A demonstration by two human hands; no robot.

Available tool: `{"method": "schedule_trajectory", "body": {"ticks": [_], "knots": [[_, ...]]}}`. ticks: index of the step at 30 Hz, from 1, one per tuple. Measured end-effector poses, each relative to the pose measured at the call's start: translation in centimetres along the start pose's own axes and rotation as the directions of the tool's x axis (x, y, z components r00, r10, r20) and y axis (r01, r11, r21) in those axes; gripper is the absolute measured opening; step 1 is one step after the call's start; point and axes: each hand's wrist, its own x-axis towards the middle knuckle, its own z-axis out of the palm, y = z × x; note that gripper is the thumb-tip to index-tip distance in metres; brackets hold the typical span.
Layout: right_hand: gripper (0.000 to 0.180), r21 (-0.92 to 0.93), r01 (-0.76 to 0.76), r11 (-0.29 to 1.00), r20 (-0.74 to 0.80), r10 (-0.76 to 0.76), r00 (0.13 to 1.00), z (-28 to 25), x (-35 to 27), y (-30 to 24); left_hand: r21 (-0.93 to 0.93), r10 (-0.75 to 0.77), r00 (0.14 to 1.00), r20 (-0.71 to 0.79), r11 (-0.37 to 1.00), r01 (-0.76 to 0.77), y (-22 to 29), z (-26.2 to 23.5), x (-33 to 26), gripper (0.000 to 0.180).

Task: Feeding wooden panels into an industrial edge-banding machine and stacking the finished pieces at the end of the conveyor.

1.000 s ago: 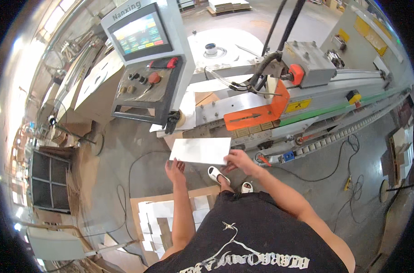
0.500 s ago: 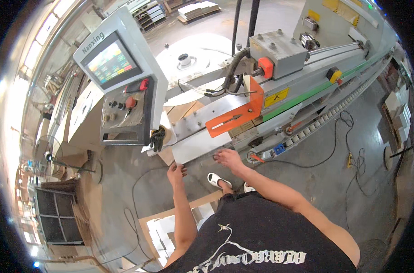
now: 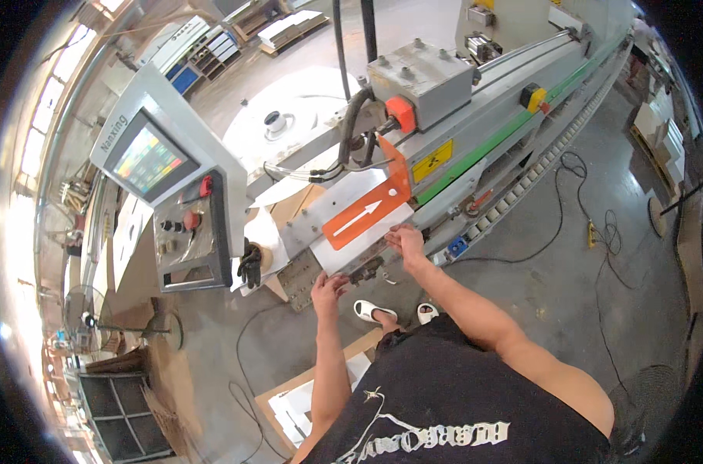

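A white board (image 3: 350, 249) lies flat on the front end of a long grey machine, its far part under an orange guard plate (image 3: 367, 210) with an arrow-shaped cut-out. White shows through that cut-out. At the board's near left corner, my left hand (image 3: 327, 291) has its fingers curled onto the edge. Farther right along the same edge, my right hand (image 3: 405, 241) is closed with fingertips at the board, close to the guard. The undersides of both grips are hidden.
A control panel with screen (image 3: 152, 158) stands left, a dark glove (image 3: 249, 264) hanging beside it. A drag chain (image 3: 514, 185) runs along the machine. Cables (image 3: 522, 267) lie on the floor. White offcuts (image 3: 293, 406) sit in a carton by my legs.
The white board has slid rightward under the orange guard, with both hands following along its edge. The cut-out, dark before, now shows white. The whole view has shifted slightly.
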Motion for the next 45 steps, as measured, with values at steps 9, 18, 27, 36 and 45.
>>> {"method": "schedule_trajectory", "body": {"ticks": [9,18,27,36,45], "knots": [[0.017,-0.206,0.149,0.967,0.004,-0.151,0.988,-6.7,1.9,-6.6,0.005,-0.021,0.964,0.266,1.0,0.02,-0.4,8.4,-1.2,0.068],[0.031,-0.851,0.268,-0.452,0.49,-0.498,0.715,-13.8,-3.9,-5.2,0.249,-0.294,0.916,0.272,0.941,0.228,-8.2,-3.0,-4.7,0.037],[0.038,-0.72,0.144,-0.678,0.534,-0.41,0.739,-16.1,-1.2,-3.8,0.118,-0.393,0.505,-0.768,0.689,0.715,-34.2,-26.3,-12.7,0.047],[0.036,-0.586,0.239,-0.774,0.609,-0.227,0.76,-18.5,2.5,-5.8,-0.346,-0.357,-0.105,-0.928,0.722,0.599,-33.0,-28.3,-11.6,0.121],[0.026,-0.705,0.396,-0.588,0.548,-0.098,0.83,-16.4,1.9,-8.0,-0.542,-0.631,-0.114,-0.767,0.544,0.64,-30.3,-29.7,-6.7,0.14]]}}
